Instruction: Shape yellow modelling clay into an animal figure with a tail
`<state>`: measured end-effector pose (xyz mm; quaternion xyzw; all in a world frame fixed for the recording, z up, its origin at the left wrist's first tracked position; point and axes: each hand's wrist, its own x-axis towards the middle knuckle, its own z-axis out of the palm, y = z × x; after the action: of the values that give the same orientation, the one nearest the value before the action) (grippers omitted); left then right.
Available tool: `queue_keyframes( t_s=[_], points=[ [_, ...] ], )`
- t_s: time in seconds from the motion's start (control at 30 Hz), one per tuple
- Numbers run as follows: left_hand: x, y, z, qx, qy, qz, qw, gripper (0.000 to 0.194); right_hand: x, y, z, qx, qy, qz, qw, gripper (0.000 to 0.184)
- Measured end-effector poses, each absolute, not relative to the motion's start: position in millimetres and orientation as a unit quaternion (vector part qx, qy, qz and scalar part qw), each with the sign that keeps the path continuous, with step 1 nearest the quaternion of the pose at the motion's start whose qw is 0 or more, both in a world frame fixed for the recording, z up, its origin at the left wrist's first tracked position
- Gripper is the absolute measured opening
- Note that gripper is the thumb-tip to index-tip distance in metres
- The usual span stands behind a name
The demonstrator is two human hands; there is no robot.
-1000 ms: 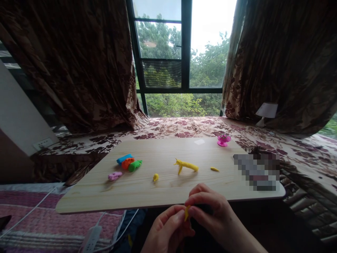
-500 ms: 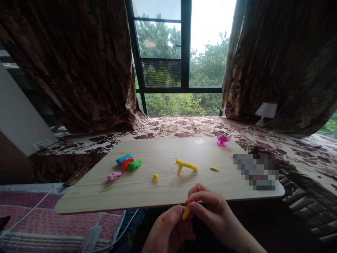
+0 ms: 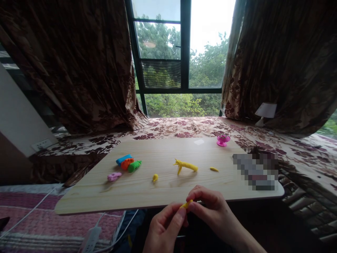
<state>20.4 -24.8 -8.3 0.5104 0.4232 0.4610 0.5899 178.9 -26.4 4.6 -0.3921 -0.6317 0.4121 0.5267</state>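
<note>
At the table's near edge, a small piece of yellow modelling clay (image 3: 186,204) is pinched between both hands. My left hand (image 3: 168,225) is closed on its lower left end, and my right hand (image 3: 210,209) grips the upper right end with thumb and fingers. Beyond them on the table lies a long yellow clay figure (image 3: 187,166) with thin prongs at its left end and a leg-like piece below. A small yellow clay lump (image 3: 155,178) sits to its left, and a thin pointed yellow strip (image 3: 214,169) to its right.
Blue (image 3: 123,160), orange (image 3: 127,163), green (image 3: 134,166) and pink clay lumps (image 3: 114,176) lie on the table's left. A pink stemmed clay piece (image 3: 223,140) stands at the far right, near a pixelated item (image 3: 256,172). A power strip (image 3: 91,239) is below left.
The yellow clay piece has turned from steeply slanted to nearly level between my fingers. My left hand has shifted, its thumb now lying up against the piece.
</note>
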Motion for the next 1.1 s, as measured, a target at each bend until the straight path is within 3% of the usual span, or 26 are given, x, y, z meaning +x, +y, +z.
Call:
queue_keyframes(
  t_s=[0.3, 0.5, 0.83, 1.1],
  points=[
    [29, -31, 0, 0.515, 0.464, 0.514, 0.505, 0.023, 180, -26, 5, -0.379, -0.647, 0.403, 0.525, 0.013],
    [29, -31, 4, 0.548, 0.453, 0.564, 0.42, 0.008, 180, -26, 4, -0.375, -0.654, 0.391, 0.528, 0.016],
    [29, -32, 1, 0.595, 0.466, 0.564, 0.332, 0.013, 180, -30, 7, -0.4, -0.669, 0.365, 0.509, 0.01],
    [30, -31, -4, 0.611, 0.453, 0.573, 0.305, 0.006, 179, -30, -1, -0.399, -0.662, 0.36, 0.522, 0.02]
  ],
)
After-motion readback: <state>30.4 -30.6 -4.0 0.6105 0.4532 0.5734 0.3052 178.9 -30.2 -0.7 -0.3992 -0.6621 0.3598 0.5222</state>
